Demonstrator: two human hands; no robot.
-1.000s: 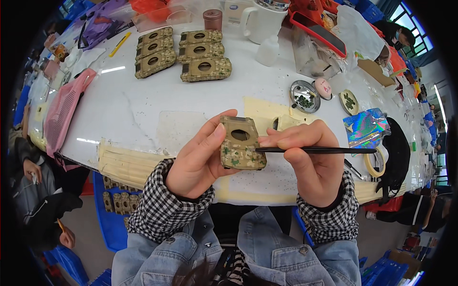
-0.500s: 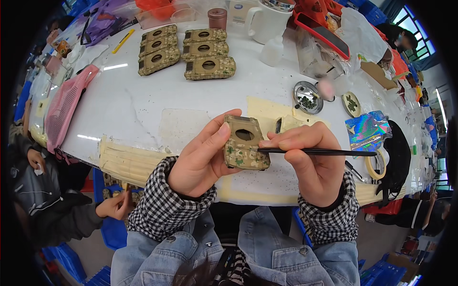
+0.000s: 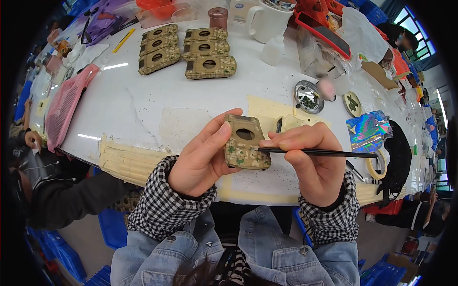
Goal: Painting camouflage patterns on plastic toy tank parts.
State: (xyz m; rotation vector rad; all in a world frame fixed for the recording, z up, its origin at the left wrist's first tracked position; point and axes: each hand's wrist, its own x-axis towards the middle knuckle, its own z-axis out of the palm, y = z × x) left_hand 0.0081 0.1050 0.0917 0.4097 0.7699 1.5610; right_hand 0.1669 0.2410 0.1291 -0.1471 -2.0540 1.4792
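My left hand (image 3: pixel 198 159) grips a camouflage-patterned model tank hull (image 3: pixel 247 153) by its left side, thumb on top. The hull has a round opening in its tan upper face and is tilted toward me above the table. In a pinch, my right hand (image 3: pixel 312 155) holds a slim black paintbrush (image 3: pixel 334 153), which lies nearly level. Its tip meets the patterned near part of the hull, just below the opening. Behind my right hand, a round metal dish (image 3: pixel 297 97) holds dark green bits, and a small pale lid (image 3: pixel 352 104) bears green patches.
Several similar hulls (image 3: pixel 210 67) stand in two columns at the far left. A white bottle (image 3: pixel 273 51), a white mug (image 3: pixel 268 26) and a red-edged phone (image 3: pixel 324 34) are at the back. Right: masking tape (image 3: pixel 377 165), a black pouch (image 3: pixel 397 157). Left: a pink mesh pouch (image 3: pixel 71 107), a co-worker's dark sleeve (image 3: pixel 71 202).
My hands, the hull and the paintbrush have barely moved. At the left, the co-worker's arm has shifted, and the hand that showed near my left sleeve is no longer visible.
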